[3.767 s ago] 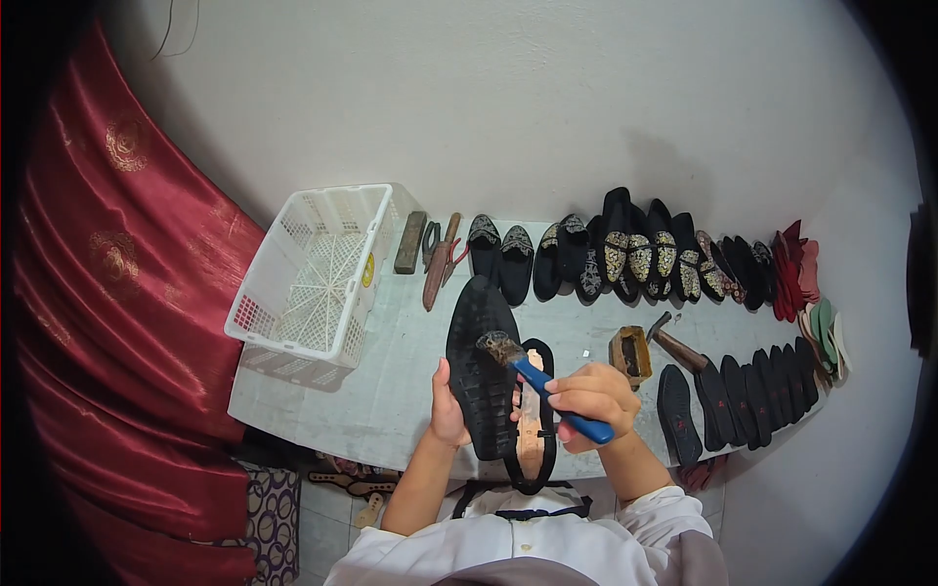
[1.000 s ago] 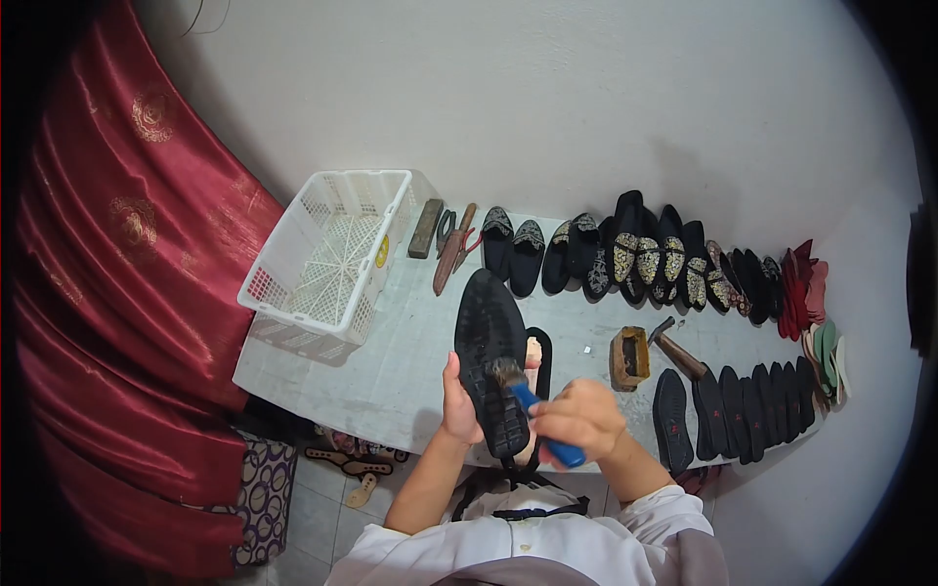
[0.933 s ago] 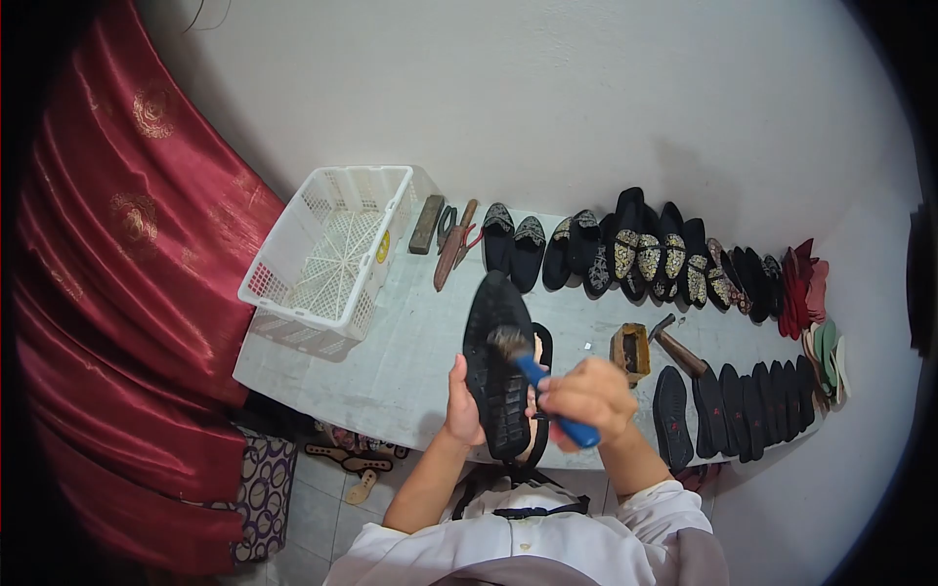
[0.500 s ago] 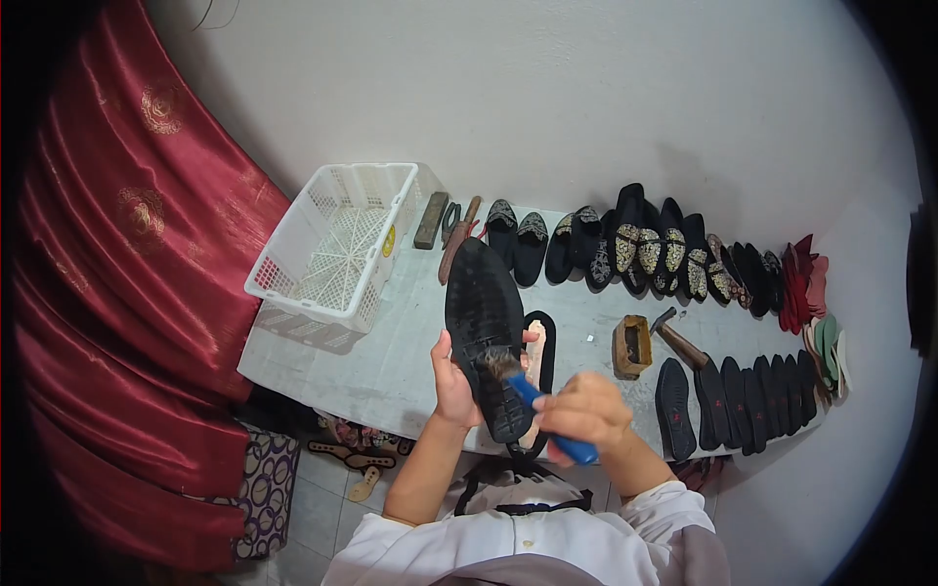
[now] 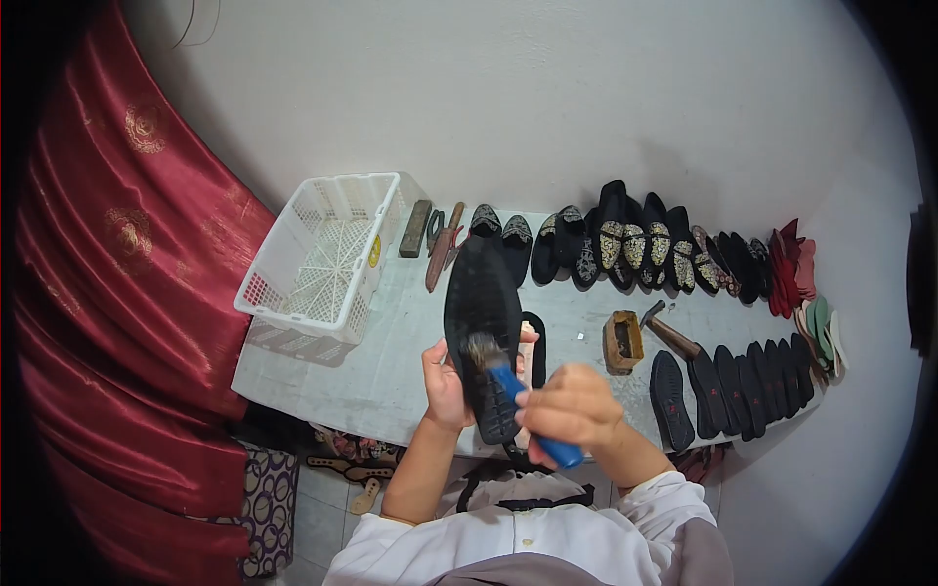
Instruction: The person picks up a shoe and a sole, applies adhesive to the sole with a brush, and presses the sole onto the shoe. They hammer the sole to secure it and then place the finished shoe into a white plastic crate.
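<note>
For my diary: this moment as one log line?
left hand: holds black sole | right hand: blue-handled brush on sole | table: white basket

place: small shoemaking workshop, hand work
landmark: workbench (image 5: pixel 391 361), white top, against a plain wall
bench back edge: row of embroidered slippers (image 5: pixel 635 244)
bench right end: loose black soles (image 5: pixel 743 376) lined up, coloured insoles (image 5: pixel 819 332) stacked
bench middle: hammer (image 5: pixel 669 332)
bench left end: white basket (image 5: pixel 318 254), hand tools (image 5: pixel 440 244) just beside it
over bench front edge: brush (image 5: pixel 503 376) on a held sole (image 5: pixel 479 293)
</note>
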The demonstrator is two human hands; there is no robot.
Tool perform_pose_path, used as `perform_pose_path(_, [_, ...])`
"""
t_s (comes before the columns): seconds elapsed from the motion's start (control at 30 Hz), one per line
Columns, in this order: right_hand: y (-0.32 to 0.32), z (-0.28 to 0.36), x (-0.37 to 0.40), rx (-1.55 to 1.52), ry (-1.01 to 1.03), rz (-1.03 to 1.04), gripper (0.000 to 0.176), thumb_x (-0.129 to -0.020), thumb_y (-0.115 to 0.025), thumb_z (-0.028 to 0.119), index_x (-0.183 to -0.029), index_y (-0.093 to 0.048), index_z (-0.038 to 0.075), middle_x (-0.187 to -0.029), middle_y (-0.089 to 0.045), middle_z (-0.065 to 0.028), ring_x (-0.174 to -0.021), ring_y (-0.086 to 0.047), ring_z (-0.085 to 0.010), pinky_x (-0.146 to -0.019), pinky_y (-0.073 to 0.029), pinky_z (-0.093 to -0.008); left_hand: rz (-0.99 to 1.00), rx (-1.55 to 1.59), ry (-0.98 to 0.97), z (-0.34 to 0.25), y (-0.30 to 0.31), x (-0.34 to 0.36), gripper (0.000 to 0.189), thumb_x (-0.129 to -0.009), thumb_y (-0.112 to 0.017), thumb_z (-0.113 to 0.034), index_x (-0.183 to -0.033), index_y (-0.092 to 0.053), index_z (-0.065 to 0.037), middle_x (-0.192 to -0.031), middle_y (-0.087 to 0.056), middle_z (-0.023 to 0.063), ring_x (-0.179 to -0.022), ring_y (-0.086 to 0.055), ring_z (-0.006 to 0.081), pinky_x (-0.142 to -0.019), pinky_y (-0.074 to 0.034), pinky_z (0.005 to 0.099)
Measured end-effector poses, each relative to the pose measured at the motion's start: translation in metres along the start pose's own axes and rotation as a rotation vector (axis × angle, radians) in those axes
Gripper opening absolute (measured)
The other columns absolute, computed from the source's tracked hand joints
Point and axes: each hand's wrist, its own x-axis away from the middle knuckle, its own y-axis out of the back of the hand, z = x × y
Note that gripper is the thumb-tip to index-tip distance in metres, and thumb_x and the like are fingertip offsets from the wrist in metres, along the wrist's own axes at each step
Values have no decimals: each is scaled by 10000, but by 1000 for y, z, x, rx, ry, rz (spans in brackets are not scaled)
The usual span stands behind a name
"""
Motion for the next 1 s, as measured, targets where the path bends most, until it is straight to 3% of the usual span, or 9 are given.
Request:
perform_pose_path(0.1, [-4,-9,-11,59,4,-95,265,-770,-693,286,-865,-642,44,-895,-633,-105,-561,-542,-153,-461,-385,-258,-286,-127,-2,3,-31,3,759,-840,-167,-557,-1219,-443,40,-1167,-530,214,-876,-591,232,-774,-505,356])
perform_pose_path(0.27, [-11,-3,6,108,145,-1,281,-752,-705,297,-890,-639,62,-897,-630,-83,-575,-542,-152,-477,-408,-253,50,17,16,-1,-7,-5,779,-831,-185,-569,-1200,-448,65,-1125,-521,200,-823,-571,234,-725,-496,348])
perform_pose_path(0.37, [-6,3,10,37,99,11,180,-741,-661,194,-833,-643,40,-871,-629,-104,-531,-544,-151,-509,-443,-276,48,106,79,-8,-4,-8,796,-823,-191,-577,-1193,-448,79,-1169,-495,205,-823,-569,238,-721,-489,346])
perform_pose_path(0.5, [-6,-9,4,-27,-34,-78,241,-765,-692,266,-849,-653,44,-867,-639,-93,-551,-532,-149,-455,-394,-252,-41,117,45,-2,2,-11,807,-824,-187,-579,-1198,-439,90,-1190,-478,225,-869,-563,268,-761,-487,414])
perform_pose_path(0.6, [-11,-20,-2,49,47,-64,243,-764,-689,261,-855,-656,38,-868,-638,-98,-561,-540,-156,-466,-404,-260,-136,59,62,0,-5,-11,792,-827,-191,-567,-1211,-429,84,-1181,-485,220,-909,-562,277,-764,-492,417])
perform_pose_path(0.7, [-14,-18,4,29,91,-18,223,-682,-669,161,-848,-645,14,-865,-628,-118,-544,-536,-162,-469,-419,-266,93,225,-24,-12,3,-19,772,-830,-199,-545,-1234,-400,82,-1174,-489,215,-915,-561,270,-754,-493,414])
perform_pose_path(0.73, [-15,-13,11,14,95,7,212,-693,-663,165,-840,-643,13,-858,-628,-120,-536,-534,-163,-464,-416,-264,15,237,16,-16,10,-19,704,-837,-239,-538,-1286,-381,-16,-1207,-444,222,-877,-500,270,-692,-473,472])
perform_pose_path(0.9, [-13,2,30,-60,57,45,184,-713,-646,156,-824,-640,10,-827,-631,-123,-512,-527,-166,-445,-407,-262,-55,170,-139,-23,14,-29,689,-832,-267,-559,-1286,-387,-54,-1210,-454,189,-854,-487,249,-627,-447,433])
perform_pose_path(1.0, [-9,-10,17,-42,26,-8,204,-695,-663,138,-850,-648,6,-898,-631,-123,-547,-546,-170,-459,-408,-265,-45,192,-153,-18,10,-29,727,-840,-256,-603,-1272,-392,-35,-1200,-461,196,-855,-506,246,-634,-472,431])
